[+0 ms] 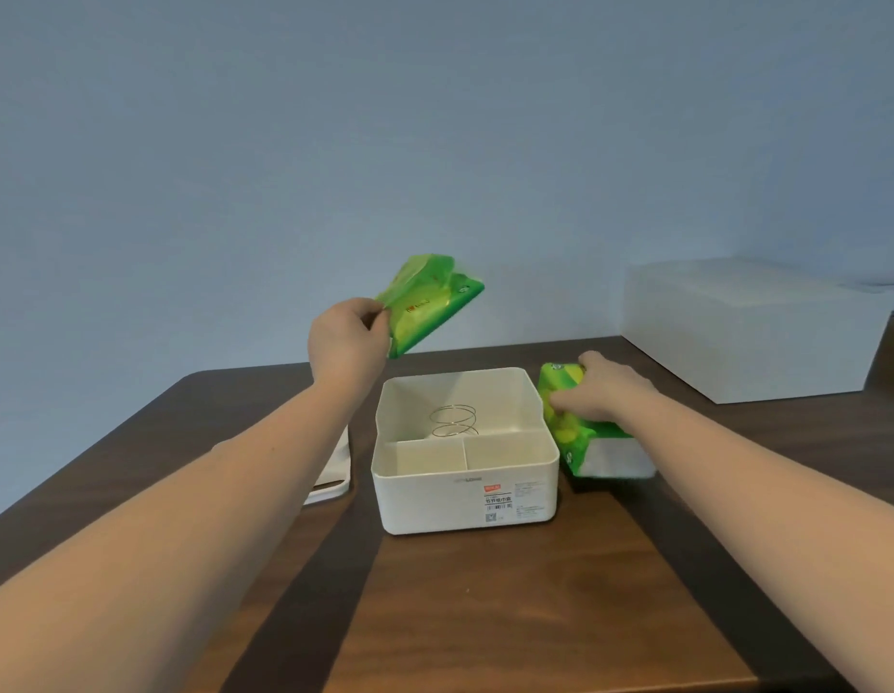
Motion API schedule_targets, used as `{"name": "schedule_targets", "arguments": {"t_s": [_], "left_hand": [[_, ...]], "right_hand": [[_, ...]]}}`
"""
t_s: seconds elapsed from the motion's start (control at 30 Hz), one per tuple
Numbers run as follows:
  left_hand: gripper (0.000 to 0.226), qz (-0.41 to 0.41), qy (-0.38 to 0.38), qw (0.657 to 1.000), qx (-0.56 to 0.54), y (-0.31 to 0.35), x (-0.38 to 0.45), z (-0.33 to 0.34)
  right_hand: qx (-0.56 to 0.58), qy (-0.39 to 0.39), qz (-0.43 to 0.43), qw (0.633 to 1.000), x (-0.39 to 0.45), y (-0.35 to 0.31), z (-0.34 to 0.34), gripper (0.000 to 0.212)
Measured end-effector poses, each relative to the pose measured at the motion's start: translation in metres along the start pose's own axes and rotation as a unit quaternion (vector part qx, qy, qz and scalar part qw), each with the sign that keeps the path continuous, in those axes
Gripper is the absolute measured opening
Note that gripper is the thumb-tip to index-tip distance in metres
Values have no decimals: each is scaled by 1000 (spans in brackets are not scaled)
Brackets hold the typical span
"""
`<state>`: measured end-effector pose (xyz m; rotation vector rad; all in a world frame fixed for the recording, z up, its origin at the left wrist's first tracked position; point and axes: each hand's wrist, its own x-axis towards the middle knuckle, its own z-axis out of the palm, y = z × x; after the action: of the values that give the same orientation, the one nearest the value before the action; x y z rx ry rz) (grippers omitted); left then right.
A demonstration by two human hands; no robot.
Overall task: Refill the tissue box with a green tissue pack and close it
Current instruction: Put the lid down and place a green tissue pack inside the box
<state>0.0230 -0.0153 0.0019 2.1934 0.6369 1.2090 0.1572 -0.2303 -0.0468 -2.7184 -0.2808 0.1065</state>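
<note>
The white box (465, 457) sits open near the middle of the brown table (510, 617), its labelled side toward the near edge. Inside, a wire spring (453, 421) stands in the big far section, and two small sections run along the near wall.

The left hand (347, 342) is up in the air over the box's far left corner, pinching a crumpled green pack (427, 302) by its lower left end; the pack tilts up to the right and touches nothing else.

The right hand (602, 390) is closed over a second pack (585, 432) that lies on the table just beside the box's right wall, its pale end toward the near edge.

A white lid (335, 472) lies left of the box, partly behind the left forearm. A big white carton (750, 327) stands at the far right corner.
</note>
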Motion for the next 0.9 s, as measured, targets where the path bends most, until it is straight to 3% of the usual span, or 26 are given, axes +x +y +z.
{"name": "schedule_targets", "arguments": {"t_s": [0.27, 0.47, 0.73, 0.9], "left_hand": [[29, -34, 4, 997, 73, -45, 20, 19], [32, -68, -38, 992, 99, -79, 31, 33], [32, -83, -119, 986, 77, -110, 34, 60], [29, -82, -139, 983, 87, -123, 31, 67]], "right_hand": [[73, 97, -93, 988, 2, -28, -36, 85], [123, 97, -194, 968, 8, -61, -52, 85], [13, -49, -401, 915, -3, -96, -37, 82], [-80, -131, -460, 875, -6, -96, -23, 82]]}}
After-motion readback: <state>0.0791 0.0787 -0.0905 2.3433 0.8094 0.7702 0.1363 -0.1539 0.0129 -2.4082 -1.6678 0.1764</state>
